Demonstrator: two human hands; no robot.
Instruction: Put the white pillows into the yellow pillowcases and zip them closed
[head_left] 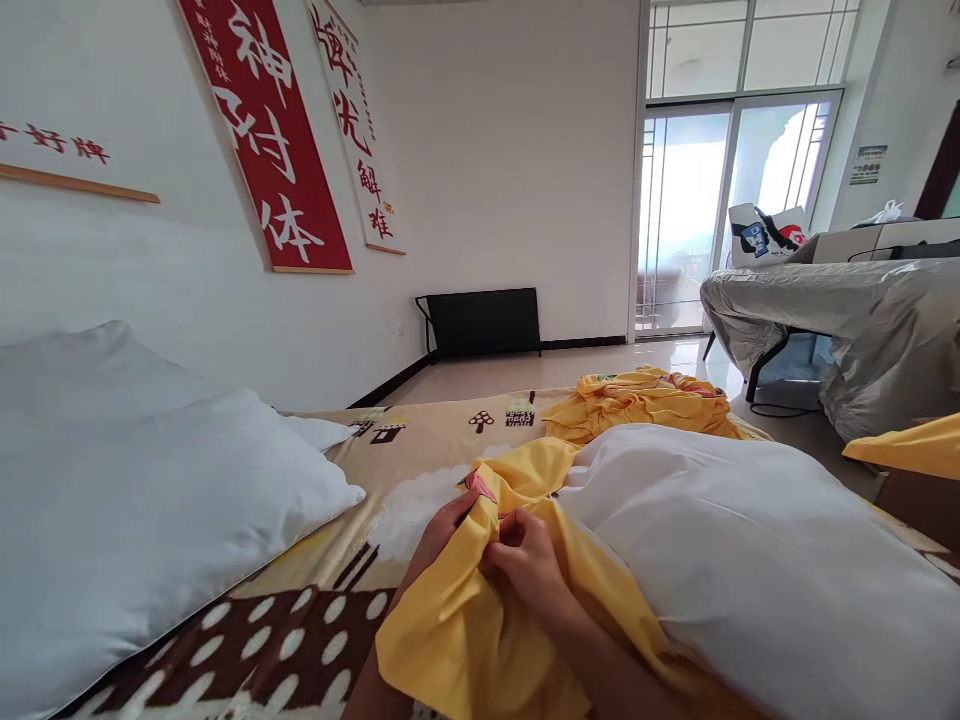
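The right hand (531,558) is closed on a yellow cloth (465,630), thumb and fingers pinching a gathered fold. Just beside it, the left hand (442,525) also grips the cloth, near a pink printed patch (481,487); part of this hand is hidden behind the fabric. The cloth hangs below both hands and over the forearms, and spreads a little beyond the fingertips.

Just to the right of the right hand lies a plump white pillow (750,530), its near corner touching the yellow cloth. Beyond the hands, slightly right, a crumpled yellow heap (637,408) rests on the patterned blanket (427,425), which runs under everything here. Left of the left hand, well apart, a white cushion (202,500) lies with another behind it.

Farther ahead of the hands, a black panel (484,322) stands against the wall. Far to the right of them is a table under a silvery cover (810,290); up and to the left, a red scroll (274,140) hangs.
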